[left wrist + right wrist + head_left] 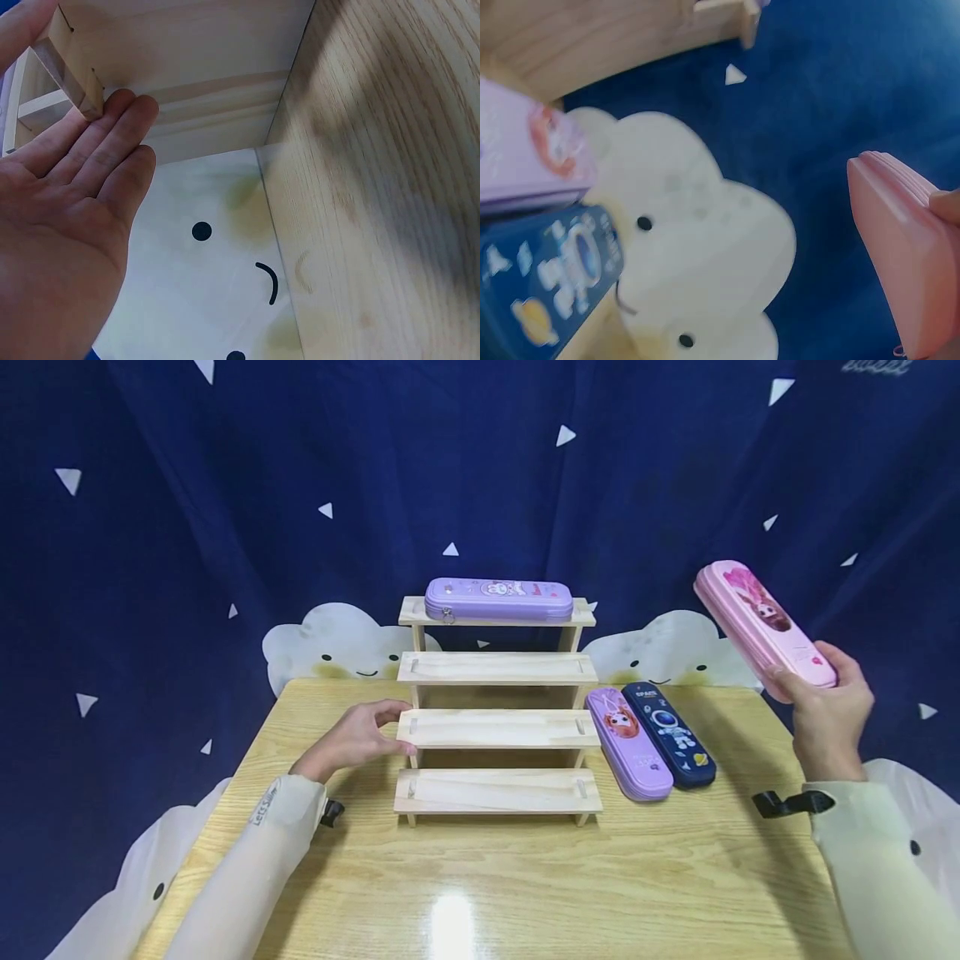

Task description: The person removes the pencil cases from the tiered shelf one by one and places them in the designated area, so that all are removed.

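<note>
My right hand [832, 718] grips a pink pencil case [772, 622] by its near end, raised above the table's right side. In the right wrist view the pink case [900, 247] shows its plain side, and only a bit of my hand appears. My left hand [356, 739] holds the left end of a tiered wooden shelf [498, 728], at its second step from the bottom. The left wrist view shows the thumb above that board and the fingers [112, 142] under it. On the top step lies a light purple pencil case [498, 599].
Right of the shelf, a purple pencil case [633, 752] and a navy astronaut pencil case [669, 735] lie side by side on the wooden table [525, 893]. Behind hangs a dark blue curtain [480, 468] with cloud shapes [330, 635] at the table's back edge.
</note>
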A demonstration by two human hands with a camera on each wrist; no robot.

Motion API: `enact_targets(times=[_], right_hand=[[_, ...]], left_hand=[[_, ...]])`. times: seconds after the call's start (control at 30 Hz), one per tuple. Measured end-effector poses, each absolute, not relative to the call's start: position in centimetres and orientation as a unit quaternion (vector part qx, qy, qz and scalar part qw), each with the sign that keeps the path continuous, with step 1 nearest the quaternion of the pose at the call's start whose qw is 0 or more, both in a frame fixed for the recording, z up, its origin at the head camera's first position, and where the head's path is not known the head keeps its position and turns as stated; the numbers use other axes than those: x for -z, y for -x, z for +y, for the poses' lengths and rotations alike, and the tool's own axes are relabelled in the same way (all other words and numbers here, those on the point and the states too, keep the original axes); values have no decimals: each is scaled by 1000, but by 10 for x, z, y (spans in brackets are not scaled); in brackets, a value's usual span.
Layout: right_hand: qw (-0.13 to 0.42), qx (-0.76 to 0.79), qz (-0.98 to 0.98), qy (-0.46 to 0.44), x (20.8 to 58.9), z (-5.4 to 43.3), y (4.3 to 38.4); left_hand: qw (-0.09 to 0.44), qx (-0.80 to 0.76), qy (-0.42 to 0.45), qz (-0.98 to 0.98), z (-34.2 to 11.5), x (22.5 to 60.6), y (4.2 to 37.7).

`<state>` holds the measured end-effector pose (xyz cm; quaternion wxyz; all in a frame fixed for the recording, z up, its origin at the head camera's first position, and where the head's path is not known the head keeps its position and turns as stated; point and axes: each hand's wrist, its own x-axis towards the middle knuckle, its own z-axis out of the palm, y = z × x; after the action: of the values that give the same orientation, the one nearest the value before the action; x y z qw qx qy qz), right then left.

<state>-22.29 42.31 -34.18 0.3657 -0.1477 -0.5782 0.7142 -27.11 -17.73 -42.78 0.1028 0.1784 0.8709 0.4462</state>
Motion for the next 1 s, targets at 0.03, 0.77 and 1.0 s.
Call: enact_targets(times=[0.03, 0.77, 1.0], right_hand=[[365, -709, -583, 156, 346, 426, 223], [238, -508, -762, 324, 429, 461, 218], [190, -453, -808, 326, 447, 462, 218]], left_hand=[[103, -447, -179, 870, -177, 428, 271], [103, -457, -177, 866, -177, 430, 271], [103, -455, -172, 868, -178, 430, 271]])
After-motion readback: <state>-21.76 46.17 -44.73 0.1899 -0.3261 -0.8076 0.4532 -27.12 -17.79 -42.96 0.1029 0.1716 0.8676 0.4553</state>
